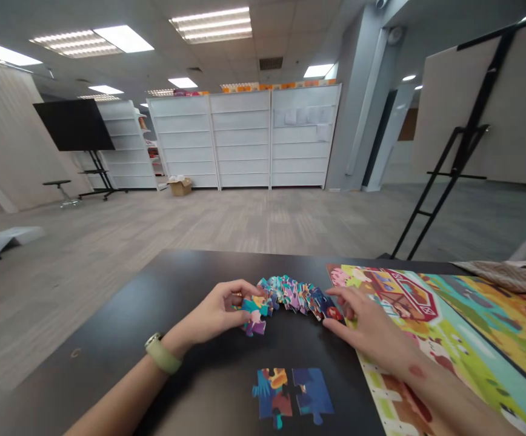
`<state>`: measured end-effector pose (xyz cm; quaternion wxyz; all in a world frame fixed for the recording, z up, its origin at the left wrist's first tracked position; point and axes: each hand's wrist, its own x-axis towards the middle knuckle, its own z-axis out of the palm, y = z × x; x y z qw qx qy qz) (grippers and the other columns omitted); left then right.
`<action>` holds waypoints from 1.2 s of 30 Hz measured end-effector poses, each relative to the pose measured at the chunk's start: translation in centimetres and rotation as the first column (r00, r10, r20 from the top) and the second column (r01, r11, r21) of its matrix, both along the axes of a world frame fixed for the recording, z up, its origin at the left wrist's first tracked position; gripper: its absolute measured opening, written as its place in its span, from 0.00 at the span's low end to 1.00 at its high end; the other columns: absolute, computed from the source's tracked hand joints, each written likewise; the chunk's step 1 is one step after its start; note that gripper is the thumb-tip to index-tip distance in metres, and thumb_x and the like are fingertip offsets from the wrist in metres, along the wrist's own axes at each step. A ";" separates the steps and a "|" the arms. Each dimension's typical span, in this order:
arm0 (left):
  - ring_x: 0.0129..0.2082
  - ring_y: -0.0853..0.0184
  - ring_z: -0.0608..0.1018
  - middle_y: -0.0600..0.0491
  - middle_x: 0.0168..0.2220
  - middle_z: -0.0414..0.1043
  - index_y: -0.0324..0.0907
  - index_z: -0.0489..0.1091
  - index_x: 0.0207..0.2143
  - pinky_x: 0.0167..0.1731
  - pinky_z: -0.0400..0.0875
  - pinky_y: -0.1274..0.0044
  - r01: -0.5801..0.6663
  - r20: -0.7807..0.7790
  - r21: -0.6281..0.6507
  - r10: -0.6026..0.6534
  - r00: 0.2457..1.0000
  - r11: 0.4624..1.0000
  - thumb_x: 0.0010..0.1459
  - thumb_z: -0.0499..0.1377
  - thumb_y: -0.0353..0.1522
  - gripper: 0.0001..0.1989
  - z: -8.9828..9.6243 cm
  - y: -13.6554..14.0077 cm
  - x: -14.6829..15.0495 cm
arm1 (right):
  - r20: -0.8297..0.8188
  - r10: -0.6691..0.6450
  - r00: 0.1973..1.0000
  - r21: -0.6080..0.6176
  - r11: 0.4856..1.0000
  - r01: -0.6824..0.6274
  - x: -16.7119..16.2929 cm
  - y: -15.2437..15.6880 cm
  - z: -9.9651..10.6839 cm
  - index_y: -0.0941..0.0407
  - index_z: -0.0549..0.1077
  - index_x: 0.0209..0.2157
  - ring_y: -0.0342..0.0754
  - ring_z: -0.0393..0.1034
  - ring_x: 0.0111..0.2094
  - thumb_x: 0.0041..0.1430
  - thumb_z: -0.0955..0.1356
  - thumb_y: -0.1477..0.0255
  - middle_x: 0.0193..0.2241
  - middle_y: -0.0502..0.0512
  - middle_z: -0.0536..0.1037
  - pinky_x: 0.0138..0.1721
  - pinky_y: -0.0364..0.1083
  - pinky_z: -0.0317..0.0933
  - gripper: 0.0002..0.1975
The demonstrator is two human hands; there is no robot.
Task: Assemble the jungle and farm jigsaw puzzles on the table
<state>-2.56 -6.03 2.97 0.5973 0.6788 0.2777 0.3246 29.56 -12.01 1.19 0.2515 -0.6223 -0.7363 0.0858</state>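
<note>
A curved, overlapping row of colourful jigsaw puzzle pieces (290,293) lies on the black table. At its left end my left hand (222,309) is closed on a few jigsaw pieces (254,313), thumb in front and fingers behind. Around the dark blue and red pieces (329,307) at the right end, my right hand (358,312) has its thumb and fingers apart; whether it touches them is hard to see. Nearer to me lie two separate pieces side by side, one blue with orange and red (272,392), the other mostly dark blue (312,390).
Brightly illustrated puzzle boards (454,339) cover the table's right side, partly under my right forearm. A patterned cloth (508,275) lies at the far right corner. Beyond the black table (190,272) are a stand (454,151), white shelves (240,142) and a cardboard box (180,186).
</note>
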 end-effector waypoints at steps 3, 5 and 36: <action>0.32 0.67 0.77 0.50 0.37 0.76 0.41 0.77 0.44 0.30 0.71 0.78 0.153 -0.199 -0.065 -0.163 0.966 0.986 0.50 0.70 0.32 0.17 0.5 -1.0 -0.1 | -0.008 0.020 1.000 0.019 1.000 -0.019 -0.4 -0.4 0.7 0.54 0.72 0.49 0.53 0.73 0.37 0.64 0.64 0.63 0.41 0.59 0.76 0.42 0.53 0.67 0.16; 0.29 0.66 0.77 0.51 0.33 0.77 0.43 0.78 0.46 0.28 0.70 0.79 0.252 -0.338 -0.055 -0.256 0.906 0.966 0.52 0.68 0.32 0.17 0.9 -1.6 -0.1 | -0.018 0.027 0.999 0.023 0.999 -0.027 -0.6 -0.7 1.2 0.54 0.73 0.48 0.53 0.73 0.38 0.65 0.63 0.63 0.42 0.59 0.77 0.43 0.53 0.67 0.15; 0.41 0.59 0.75 0.51 0.40 0.75 0.45 0.76 0.45 0.44 0.68 0.72 0.055 -0.512 0.651 0.385 0.768 0.757 0.48 0.72 0.36 0.21 -1.1 3.3 -4.0 | -0.032 0.084 0.996 0.039 0.996 -0.083 -1.0 -1.0 1.4 0.51 0.76 0.43 0.52 0.75 0.39 0.66 0.61 0.63 0.43 0.57 0.79 0.42 0.51 0.69 0.14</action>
